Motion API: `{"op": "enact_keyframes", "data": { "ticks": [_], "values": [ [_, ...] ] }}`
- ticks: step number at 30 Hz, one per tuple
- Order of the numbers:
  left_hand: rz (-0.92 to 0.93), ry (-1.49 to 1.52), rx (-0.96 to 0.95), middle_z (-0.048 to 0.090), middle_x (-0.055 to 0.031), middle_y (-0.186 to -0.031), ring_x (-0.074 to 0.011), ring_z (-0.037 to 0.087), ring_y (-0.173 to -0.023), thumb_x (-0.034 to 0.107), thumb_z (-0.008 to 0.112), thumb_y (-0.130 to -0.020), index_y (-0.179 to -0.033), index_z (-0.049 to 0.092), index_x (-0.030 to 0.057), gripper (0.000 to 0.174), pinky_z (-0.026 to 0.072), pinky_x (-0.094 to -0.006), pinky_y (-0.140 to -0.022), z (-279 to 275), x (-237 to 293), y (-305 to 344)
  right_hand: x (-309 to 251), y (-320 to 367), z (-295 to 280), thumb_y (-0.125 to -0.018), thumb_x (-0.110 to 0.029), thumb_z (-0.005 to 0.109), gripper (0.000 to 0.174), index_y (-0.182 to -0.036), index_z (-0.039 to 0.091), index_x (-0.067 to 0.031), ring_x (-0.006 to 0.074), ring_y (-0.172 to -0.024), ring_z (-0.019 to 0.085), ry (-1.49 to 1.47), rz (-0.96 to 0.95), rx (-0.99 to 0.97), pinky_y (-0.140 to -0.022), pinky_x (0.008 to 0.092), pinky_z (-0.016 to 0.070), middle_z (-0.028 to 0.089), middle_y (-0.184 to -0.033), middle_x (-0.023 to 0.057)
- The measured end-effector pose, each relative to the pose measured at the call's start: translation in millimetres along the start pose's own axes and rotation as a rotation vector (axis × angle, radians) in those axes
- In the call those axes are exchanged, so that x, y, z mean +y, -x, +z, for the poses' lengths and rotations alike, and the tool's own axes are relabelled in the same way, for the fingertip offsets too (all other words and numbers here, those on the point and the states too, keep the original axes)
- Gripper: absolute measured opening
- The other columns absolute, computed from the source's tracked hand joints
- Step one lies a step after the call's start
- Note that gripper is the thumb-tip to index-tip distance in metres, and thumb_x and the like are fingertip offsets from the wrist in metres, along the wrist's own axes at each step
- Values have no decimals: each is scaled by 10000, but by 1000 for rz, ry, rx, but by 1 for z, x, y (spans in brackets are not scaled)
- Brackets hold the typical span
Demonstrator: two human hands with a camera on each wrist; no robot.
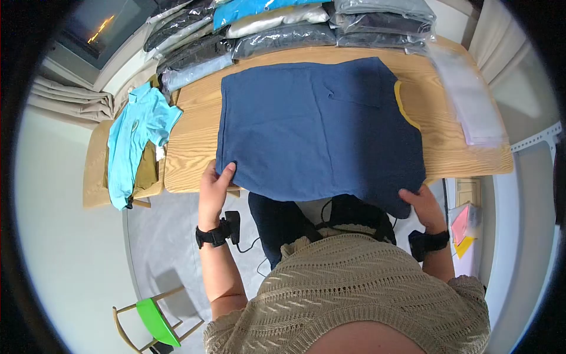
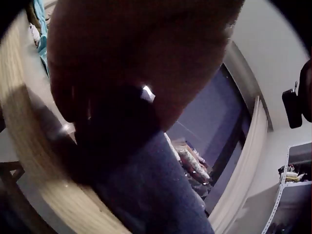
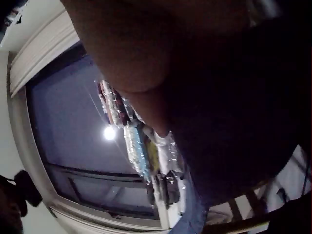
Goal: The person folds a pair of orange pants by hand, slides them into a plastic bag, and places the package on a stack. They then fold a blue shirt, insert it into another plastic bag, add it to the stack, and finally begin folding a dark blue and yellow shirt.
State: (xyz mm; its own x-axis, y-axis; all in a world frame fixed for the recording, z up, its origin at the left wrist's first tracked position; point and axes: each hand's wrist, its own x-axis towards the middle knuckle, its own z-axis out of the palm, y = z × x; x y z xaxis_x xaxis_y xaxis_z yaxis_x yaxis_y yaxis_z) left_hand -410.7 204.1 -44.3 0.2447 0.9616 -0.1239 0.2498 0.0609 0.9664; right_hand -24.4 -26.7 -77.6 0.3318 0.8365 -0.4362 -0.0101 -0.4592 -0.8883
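A navy blue garment (image 1: pixel 277 130) lies spread sideways over the wooden table, its straight hem to the left and a yellow-edged neckline (image 1: pixel 405 106) to the right. A patch like a chest pocket shows near its upper right. The near edge hangs over the table's front. My left hand (image 1: pixel 214 186) pinches the near hem corner, thumb on top and fingers hidden beneath. At the near right corner, my right hand (image 1: pixel 423 205) grips the cloth, thumb uppermost. In the left wrist view, the dark cloth (image 2: pixel 161 190) runs out from under the shadowed hand.
Bagged folded clothes (image 1: pixel 283 38) are stacked along the back of the table (image 1: pixel 191 147). Clear plastic bags (image 1: pixel 471 106) lie at the right end. A turquoise shirt (image 1: pixel 138 127) drapes over a chair at left. A green-backed chair (image 1: pixel 158 321) stands on the floor.
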Motion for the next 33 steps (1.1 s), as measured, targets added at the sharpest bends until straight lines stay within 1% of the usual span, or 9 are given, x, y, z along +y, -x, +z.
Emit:
{"op": "enact_keyframes", "data": {
  "ticks": [4,9,14,18,21,25,27,29,33],
  "values": [
    [52,175,3,617,-78,-963,-121,577,-843,157,553,-896,-1097,517,-32,278,452,-241,-752,1,5,5,-14,-3,-5,-873,-93,526,459,-1293,374,12,189,-1053,534,-456,-215,-11,-938,329,404,544,-1191,93],
    [-128,280,142,589,-84,-908,-123,574,-773,174,607,-864,-1027,477,25,255,471,-251,-666,-5,-8,17,-21,-7,-3,-881,-94,516,467,-1307,352,1,189,-1070,523,-499,-115,-14,-922,319,416,514,-1216,104],
    [-144,144,144,584,-33,-759,-71,521,-654,118,640,-823,-1273,367,7,538,406,-213,-544,-8,-7,59,-27,2,2,-868,-106,540,464,-1279,365,19,192,-1010,559,-541,-108,13,-883,319,444,511,-1208,109],
    [-62,65,-56,556,59,-735,-34,455,-617,35,613,-810,-1231,506,18,435,347,-161,-594,-18,-25,72,-28,7,-11,-865,-205,567,477,-1250,413,32,184,-1013,564,-487,-90,-32,-905,308,429,562,-1147,114],
    [-73,170,43,574,63,-778,-31,464,-629,53,597,-826,-1179,553,20,357,352,-152,-620,-28,-37,67,-43,8,-15,-865,-186,568,414,-1204,462,27,184,-1006,569,-536,-128,-87,-893,303,440,574,-1130,111],
    [-187,589,145,624,-32,-983,-47,560,-747,63,553,-863,-1098,580,51,237,409,-144,-541,-22,1,54,-56,-21,-6,-876,-137,541,278,-1116,541,3,195,-922,604,-853,-54,73,-827,305,492,621,-1026,104],
    [-216,712,180,619,-61,-995,-66,562,-687,100,549,-879,-1078,577,29,212,454,-142,-500,-23,-9,30,-68,-37,3,-884,-143,534,259,-1099,556,0,197,-910,608,-981,-53,-72,-831,310,494,628,-1009,106],
    [-243,1060,123,624,-80,-1000,-100,582,-699,132,541,-892,-1057,570,-13,221,535,-180,-584,-25,-26,9,-71,-54,3,-892,-150,528,244,-1081,570,-2,198,-898,611,-1103,-52,-221,-834,314,496,634,-991,107],
    [-195,1014,-13,548,-218,-1117,-265,583,-1004,186,454,-936,-1168,443,-49,330,532,-287,-811,-4,-23,-10,-60,-81,7,-918,-164,485,288,-1132,516,26,212,-969,582,-1094,-58,-136,-877,320,475,597,-1048,132]
  ]
}}
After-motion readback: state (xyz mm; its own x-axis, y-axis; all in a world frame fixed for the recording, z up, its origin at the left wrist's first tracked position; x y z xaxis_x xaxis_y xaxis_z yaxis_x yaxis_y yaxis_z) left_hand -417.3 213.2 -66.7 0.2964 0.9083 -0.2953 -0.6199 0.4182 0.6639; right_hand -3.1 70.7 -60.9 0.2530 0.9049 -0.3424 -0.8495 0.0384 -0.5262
